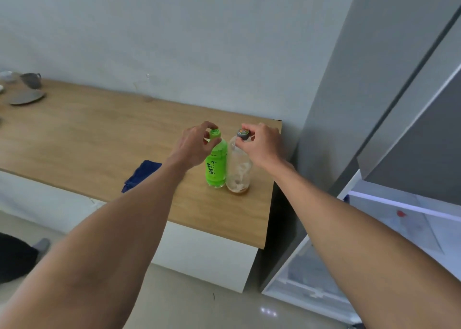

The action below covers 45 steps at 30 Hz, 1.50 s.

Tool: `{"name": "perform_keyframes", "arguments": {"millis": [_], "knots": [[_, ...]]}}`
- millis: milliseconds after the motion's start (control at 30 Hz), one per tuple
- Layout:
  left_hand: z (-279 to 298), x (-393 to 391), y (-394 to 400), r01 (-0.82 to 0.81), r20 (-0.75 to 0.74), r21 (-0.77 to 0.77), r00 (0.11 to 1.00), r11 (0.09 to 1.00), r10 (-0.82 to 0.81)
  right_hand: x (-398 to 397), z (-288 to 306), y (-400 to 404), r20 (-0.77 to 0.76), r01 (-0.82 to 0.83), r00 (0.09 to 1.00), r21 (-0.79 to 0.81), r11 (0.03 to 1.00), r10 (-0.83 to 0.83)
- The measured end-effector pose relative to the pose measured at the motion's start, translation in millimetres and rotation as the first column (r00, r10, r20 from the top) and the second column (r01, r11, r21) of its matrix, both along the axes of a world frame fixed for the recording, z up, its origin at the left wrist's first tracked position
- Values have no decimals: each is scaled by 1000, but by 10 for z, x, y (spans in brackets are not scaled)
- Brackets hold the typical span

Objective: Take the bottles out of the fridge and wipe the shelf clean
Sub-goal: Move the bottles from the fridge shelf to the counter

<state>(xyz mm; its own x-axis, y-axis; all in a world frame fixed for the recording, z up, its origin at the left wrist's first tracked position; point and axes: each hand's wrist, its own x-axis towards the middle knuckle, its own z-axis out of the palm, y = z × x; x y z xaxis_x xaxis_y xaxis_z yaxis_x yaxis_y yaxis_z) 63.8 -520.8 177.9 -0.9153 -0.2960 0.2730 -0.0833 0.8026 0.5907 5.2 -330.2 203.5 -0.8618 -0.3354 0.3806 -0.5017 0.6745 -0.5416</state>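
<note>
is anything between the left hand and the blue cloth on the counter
Nothing visible. The blue cloth lies on bare counter just nearer than the left hand, whose grip is on the green bottle; the forearm partly hides the cloth from the camera.

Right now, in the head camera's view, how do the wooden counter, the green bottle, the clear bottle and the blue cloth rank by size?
1. Wooden counter, by far the largest.
2. Green bottle and clear bottle: standing side by side, about alike, so no ranking.
3. Blue cloth looks smallest, but an arm hides part of it, so that is unsure.
</note>
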Motion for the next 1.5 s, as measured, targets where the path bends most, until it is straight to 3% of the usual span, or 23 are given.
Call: {"name": "perform_keyframes", "arguments": {"millis": [167, 267, 400, 533, 733, 833, 967, 1167, 1500], "knots": [[-39, 20, 29, -49, -9, 57, 999, 997, 50, -46, -75, 17, 55, -15, 998, -59, 998, 18], [-33, 203, 54, -84, -18, 93, 996, 992, 86, 86, -97, 136, 8, -30, 999, -65, 997, 31], [-111, 612, 229, -103, -41, 138, 993, 985, 109, 566, -245, 472, -90, -76, 994, -82, 994, 69], [-322, 1072, 727, -55, 32, 126, 998, 991, 52, 1137, -488, 1028, -53, -62, 997, -22, 998, 61], [-719, 1446, 1755, 136, 95, 268, 981, 954, -167, 1666, -783, 2063, 73, 221, 974, -73, 972, -216], [-780, 1442, 2284, 239, 108, 258, 956, 936, -274, 1717, -903, 2550, 96, 333, 941, -103, 937, -324], [-877, 1241, 2976, 295, 169, 284, 921, 913, -350, 1567, -1045, 3094, 107, 395, 917, -106, 913, -384], [-1223, 627, 3733, 191, 239, 392, 923, 900, -300, 843, -1407, 3639, 210, 391, 908, -110, 914, -363], [-2107, -501, 4143, -146, 240, 363, 969, 920, 59, -512, -2471, 3639, 329, 201, 933, -140, 969, -146]]}}
